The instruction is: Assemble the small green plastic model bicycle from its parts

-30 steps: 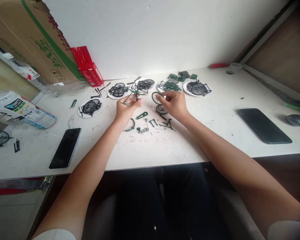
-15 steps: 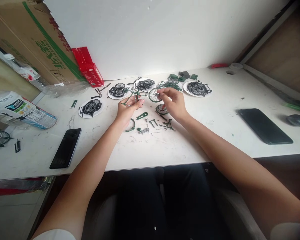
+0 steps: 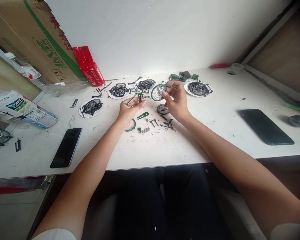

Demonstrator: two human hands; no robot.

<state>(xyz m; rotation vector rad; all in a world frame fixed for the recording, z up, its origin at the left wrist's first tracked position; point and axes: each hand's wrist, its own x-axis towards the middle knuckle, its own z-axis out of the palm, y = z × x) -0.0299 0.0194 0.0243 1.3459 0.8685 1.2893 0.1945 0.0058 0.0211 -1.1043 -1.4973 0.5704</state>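
Observation:
My left hand (image 3: 130,110) is closed on a small green model bicycle frame (image 3: 137,97), held up over the table with its tubes above the fingers. Just to its right, my right hand (image 3: 176,100) pinches a miniature spoked wheel (image 3: 158,92) with a green rim between thumb and fingers. A narrow gap seems to lie between the wheel and the frame. Below my right hand a second spoked wheel (image 3: 162,109) rests on the table. Nearer to me lie a green chain guard (image 3: 142,115), a curved green mudguard (image 3: 133,125) and several small green and metal parts (image 3: 153,123).
Several white plates with dark bicycle parts stand along the back, one a plate (image 3: 211,93) at the right. A phone (image 3: 66,148) lies front left. A dark flat slab (image 3: 266,126) and a mouse (image 3: 299,121) sit at right. A red box (image 3: 96,76) stands against the cardboard carton (image 3: 40,43).
My right hand has shifted a little up and to the right and turned with the wheel, its fingers now farther behind the rim. My left hand and the frame have hardly moved.

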